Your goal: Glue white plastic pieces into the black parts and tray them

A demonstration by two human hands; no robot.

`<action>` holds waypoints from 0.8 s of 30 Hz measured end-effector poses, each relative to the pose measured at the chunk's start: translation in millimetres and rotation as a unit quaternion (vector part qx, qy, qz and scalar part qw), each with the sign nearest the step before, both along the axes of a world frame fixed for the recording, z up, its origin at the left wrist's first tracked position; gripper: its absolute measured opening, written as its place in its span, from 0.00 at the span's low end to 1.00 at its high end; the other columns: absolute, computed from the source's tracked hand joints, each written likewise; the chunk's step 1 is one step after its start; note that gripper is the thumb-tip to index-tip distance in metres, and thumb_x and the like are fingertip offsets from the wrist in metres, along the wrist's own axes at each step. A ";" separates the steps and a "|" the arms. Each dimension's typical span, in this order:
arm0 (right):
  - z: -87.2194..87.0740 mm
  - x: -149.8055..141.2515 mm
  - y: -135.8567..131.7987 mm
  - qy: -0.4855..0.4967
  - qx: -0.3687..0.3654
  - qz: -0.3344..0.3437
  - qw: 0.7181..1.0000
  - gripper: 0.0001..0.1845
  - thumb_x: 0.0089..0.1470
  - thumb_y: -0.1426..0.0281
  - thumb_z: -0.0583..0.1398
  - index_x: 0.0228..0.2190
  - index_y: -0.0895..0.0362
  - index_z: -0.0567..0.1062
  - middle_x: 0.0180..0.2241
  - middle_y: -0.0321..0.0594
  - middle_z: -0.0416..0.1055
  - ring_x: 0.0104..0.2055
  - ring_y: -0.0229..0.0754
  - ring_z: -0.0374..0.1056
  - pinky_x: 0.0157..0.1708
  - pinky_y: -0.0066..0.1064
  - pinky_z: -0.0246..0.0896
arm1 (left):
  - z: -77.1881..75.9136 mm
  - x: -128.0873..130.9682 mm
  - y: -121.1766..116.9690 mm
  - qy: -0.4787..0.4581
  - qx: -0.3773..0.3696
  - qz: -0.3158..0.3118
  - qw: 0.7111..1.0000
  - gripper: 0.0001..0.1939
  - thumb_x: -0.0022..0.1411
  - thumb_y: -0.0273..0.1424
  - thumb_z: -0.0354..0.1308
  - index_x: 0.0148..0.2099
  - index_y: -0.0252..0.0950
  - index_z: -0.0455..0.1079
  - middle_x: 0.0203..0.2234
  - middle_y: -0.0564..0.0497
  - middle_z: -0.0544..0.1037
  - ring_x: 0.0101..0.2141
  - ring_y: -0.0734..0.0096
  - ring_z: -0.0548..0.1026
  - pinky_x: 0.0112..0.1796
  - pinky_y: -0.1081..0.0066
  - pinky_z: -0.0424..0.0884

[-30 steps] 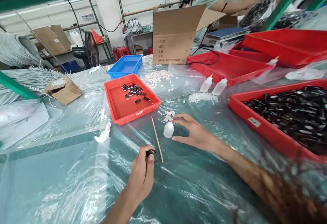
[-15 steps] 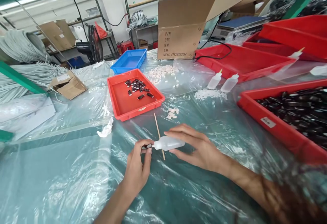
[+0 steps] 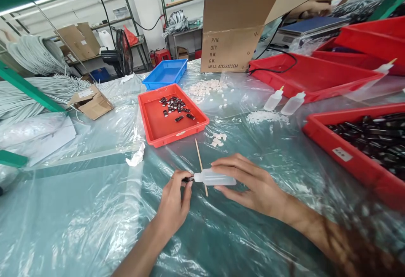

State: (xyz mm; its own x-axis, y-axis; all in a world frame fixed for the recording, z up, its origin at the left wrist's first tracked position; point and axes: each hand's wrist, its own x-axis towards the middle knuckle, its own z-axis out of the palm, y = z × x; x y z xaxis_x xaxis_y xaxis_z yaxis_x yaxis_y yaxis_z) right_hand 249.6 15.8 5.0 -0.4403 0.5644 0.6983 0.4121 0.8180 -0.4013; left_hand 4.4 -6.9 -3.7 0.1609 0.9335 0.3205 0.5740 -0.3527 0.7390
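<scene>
Running along the left edge of the view, a bundle of pale cables (image 3: 41, 95) is cut off by the frame. Beside it, a torn cardboard piece (image 3: 93, 102) is set near the tabletop's (image 3: 79, 209) far left side, and a crumpled white tissue (image 3: 136, 155) is laid farther in; in front of the tissue, a broad stretch of film-covered surface is left as room for the left forearm. A red tray (image 3: 156, 123) is placed beyond the hands, with dark parts (image 3: 172, 104) gathered toward its far half, and a blue tray (image 3: 164, 74) is seen just behind its far edge. By the left hand (image 3: 174, 199), a small black part (image 3: 187, 179) is pinched narrowly between thumb and fingertips, well in front of the red tray's near rim. A thin wooden stick (image 3: 198, 154) is crossed by a white squeeze bottle (image 3: 218, 178), which is gripped nearly level in the curved right hand (image 3: 256, 180), its nozzle pointed at the black part; whether they touch cannot be told. Pale pieces (image 3: 218, 138) are clustered beyond the bottle. At the right edge, a large red bin (image 3: 327, 140) is cut off by the frame, with a gap left between its near wall and the right hand.
</scene>
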 end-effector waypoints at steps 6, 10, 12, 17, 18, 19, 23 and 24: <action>6.7 -3.9 -8.7 0.002 0.040 0.007 0.999 0.22 0.66 0.75 0.66 0.59 0.53 0.74 0.47 0.46 0.83 0.43 0.48 0.80 0.41 0.41 0.81 | 3.2 2.9 -1.8 0.002 0.001 -0.017 1.000 0.10 0.68 0.29 0.50 0.48 0.48 0.65 0.38 0.54 0.77 0.31 0.68 0.79 0.35 0.67 0.78; 10.3 -4.8 -10.3 0.013 0.020 0.005 1.000 0.22 0.65 0.76 0.65 0.58 0.52 0.72 0.45 0.45 0.84 0.41 0.48 0.79 0.39 0.40 0.80 | 4.6 2.6 -2.6 0.020 0.016 -0.024 0.999 0.10 0.68 0.27 0.50 0.48 0.47 0.65 0.39 0.52 0.77 0.36 0.66 0.79 0.37 0.67 0.78; 10.3 -4.7 -10.0 0.016 0.013 0.002 1.000 0.22 0.65 0.75 0.65 0.58 0.51 0.71 0.45 0.45 0.84 0.41 0.48 0.79 0.37 0.40 0.80 | 4.7 2.3 -3.1 0.024 0.015 -0.026 0.999 0.10 0.68 0.27 0.50 0.48 0.46 0.65 0.39 0.52 0.77 0.35 0.67 0.79 0.36 0.68 0.78; 10.6 -3.8 -10.9 0.016 0.005 0.001 1.000 0.25 0.63 0.76 0.66 0.59 0.50 0.70 0.45 0.45 0.85 0.41 0.49 0.80 0.36 0.40 0.80 | 5.3 3.0 -4.3 0.035 0.023 -0.026 0.999 0.11 0.67 0.26 0.50 0.49 0.45 0.65 0.40 0.52 0.77 0.36 0.69 0.79 0.37 0.70 0.76; 11.2 -3.4 -11.3 0.014 0.002 0.003 1.000 0.26 0.63 0.76 0.66 0.59 0.50 0.70 0.45 0.45 0.85 0.41 0.48 0.80 0.36 0.40 0.80 | 5.6 3.3 -4.5 0.038 0.026 -0.028 0.999 0.11 0.67 0.25 0.50 0.49 0.45 0.65 0.41 0.52 0.77 0.37 0.69 0.78 0.38 0.70 0.75; 11.9 -3.0 -11.6 0.010 -0.001 0.005 1.000 0.28 0.62 0.76 0.67 0.60 0.49 0.70 0.45 0.45 0.84 0.40 0.48 0.80 0.37 0.40 0.81 | 6.1 3.5 -4.7 0.040 0.028 -0.032 0.998 0.12 0.67 0.25 0.50 0.49 0.45 0.65 0.41 0.52 0.77 0.38 0.69 0.78 0.40 0.71 0.75; 11.7 -0.2 -12.9 -0.001 0.004 0.005 1.000 0.33 0.61 0.77 0.67 0.63 0.48 0.69 0.45 0.44 0.84 0.40 0.49 0.80 0.38 0.42 0.81 | 8.5 3.7 -4.6 0.042 0.031 -0.046 0.998 0.12 0.68 0.25 0.50 0.50 0.45 0.66 0.42 0.52 0.77 0.40 0.70 0.78 0.41 0.72 0.73; 10.8 0.6 -13.7 -0.006 0.012 0.003 1.000 0.34 0.61 0.77 0.67 0.64 0.48 0.68 0.45 0.45 0.84 0.41 0.49 0.81 0.38 0.43 0.82 | 9.4 3.7 -4.6 0.042 0.029 -0.048 0.998 0.11 0.68 0.25 0.50 0.50 0.45 0.66 0.42 0.52 0.77 0.40 0.70 0.78 0.41 0.72 0.73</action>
